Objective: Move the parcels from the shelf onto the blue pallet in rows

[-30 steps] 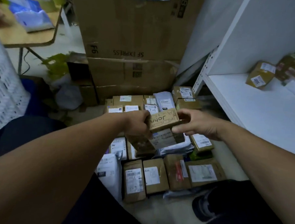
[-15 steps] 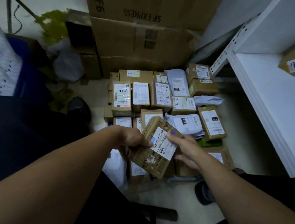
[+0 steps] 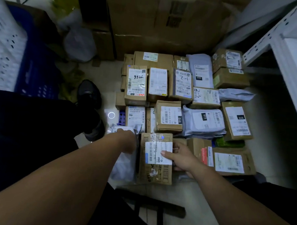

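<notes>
A brown cardboard parcel (image 3: 154,170) with a white label lies lengthwise in the front row of the parcels. My left hand (image 3: 128,143) grips its left edge, fingers hidden behind the box. My right hand (image 3: 180,158) holds its right side, thumb pressed on the label. Several boxes and grey mailer bags (image 3: 203,121) lie in rows beyond it, labels up. Only a small patch of the blue pallet (image 3: 121,118) shows between parcels. The white shelf (image 3: 289,55) stands at the right edge.
Large cardboard cartons (image 3: 165,24) stand against the back. A blue crate (image 3: 35,70) and a white perforated basket (image 3: 6,46) sit at left. My shoe (image 3: 89,92) is beside the pallet's left edge. A dark bar (image 3: 157,209) lies on the floor near me.
The parcel held up between both hands has come down and turned label up into the front row. The view has tilted down, away from the shelf.
</notes>
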